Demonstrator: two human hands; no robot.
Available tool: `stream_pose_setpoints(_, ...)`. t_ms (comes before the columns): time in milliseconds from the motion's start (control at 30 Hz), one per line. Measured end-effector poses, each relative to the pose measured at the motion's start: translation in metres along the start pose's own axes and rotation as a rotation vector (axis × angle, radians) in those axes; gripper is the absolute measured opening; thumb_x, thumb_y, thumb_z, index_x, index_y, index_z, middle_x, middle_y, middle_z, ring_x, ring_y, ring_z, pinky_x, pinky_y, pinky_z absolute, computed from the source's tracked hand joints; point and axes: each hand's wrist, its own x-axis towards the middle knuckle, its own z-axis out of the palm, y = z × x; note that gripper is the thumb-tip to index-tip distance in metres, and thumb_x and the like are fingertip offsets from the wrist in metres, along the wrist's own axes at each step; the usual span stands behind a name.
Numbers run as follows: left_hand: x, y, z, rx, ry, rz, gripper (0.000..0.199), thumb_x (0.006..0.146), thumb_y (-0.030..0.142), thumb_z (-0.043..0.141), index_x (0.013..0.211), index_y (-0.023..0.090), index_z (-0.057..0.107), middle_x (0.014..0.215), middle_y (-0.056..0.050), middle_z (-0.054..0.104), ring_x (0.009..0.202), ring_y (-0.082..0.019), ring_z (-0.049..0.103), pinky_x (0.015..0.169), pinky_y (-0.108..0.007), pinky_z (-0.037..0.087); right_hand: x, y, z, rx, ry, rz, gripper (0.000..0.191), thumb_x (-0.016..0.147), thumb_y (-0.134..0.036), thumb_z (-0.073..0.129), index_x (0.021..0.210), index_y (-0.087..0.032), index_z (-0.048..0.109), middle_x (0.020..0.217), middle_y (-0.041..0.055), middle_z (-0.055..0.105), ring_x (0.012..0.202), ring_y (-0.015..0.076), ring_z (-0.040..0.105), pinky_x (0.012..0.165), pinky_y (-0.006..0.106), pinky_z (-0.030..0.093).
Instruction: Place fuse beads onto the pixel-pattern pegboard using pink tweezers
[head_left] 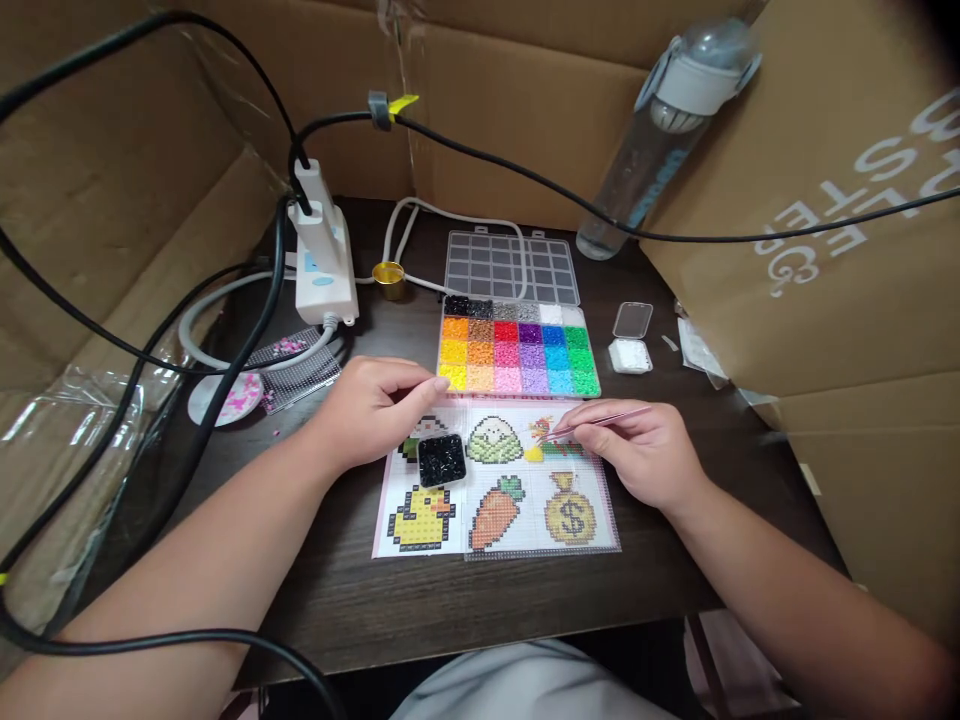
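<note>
Tweezers (pixel 616 416) | right hand (pixel 649 455) angled inward, fingers (pixel 598 440) pinching them | left hand (pixel 375 408): grip unclear

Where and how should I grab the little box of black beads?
Probably pinch the black bead box by its left and right sides, coming from the near side. It's low and squarish, and the left hand is near its far-left corner.

Right hand (pixel 649 455) holding pink tweezers (pixel 626 415) over pattern sheet (pixel 534 512).

The black-bead box (pixel 445 484) partly hides one pattern (pixel 409 447) — the tweezer tips (pixel 546 437) are indistinct.
</note>
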Motion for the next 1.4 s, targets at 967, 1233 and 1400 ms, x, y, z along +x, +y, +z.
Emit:
stream_pose_setpoints(967,-0.003,-0.008,0.004,0.006,0.004,0.02,0.043,0.088,0.034,0.051,0.051,0.014,0.052,0.05,0.002,0.042,0.052,-0.008,0.039,0.053,-0.025,0.029,0.05,-0.019,0.03,0.015,0.268,0.0,0.019,0.084,-0.033,0.066,0.078,-0.019,0.077,0.061,0.0023,0.065,0.051,0.0105,0.052,0.047,0.025,0.04)
stream_pose_setpoints(1233,-0.005,-0.009,0.005,-0.016,0.006,0.066,0.043,0.09,0.034,0.05,0.052,0.014,0.056,0.05,0.002,0.045,0.052,-0.008,0.041,0.053,-0.025,0.03,0.08,-0.025,0.07,0.002,0.258,0.149,0.019,0.08,-0.031,0.069,0.072,-0.014,0.075,0.061,0.0034,0.065,0.052,0.0089,0.051,0.048,0.024,0.041)
stream_pose_setpoints(1400,-0.004,-0.01,0.006,-0.016,0.005,0.073,0.042,0.089,0.033,0.051,0.052,0.014,0.056,0.051,0.002,0.044,0.052,-0.008,0.041,0.054,-0.025,0.03,0.067,-0.025,0.049,0.057,0.261,0.068,0.02,0.083,-0.034,0.068,0.075,-0.017,0.076,0.058,0.0017,0.061,0.048,0.0088,0.048,0.044,0.024,0.039)
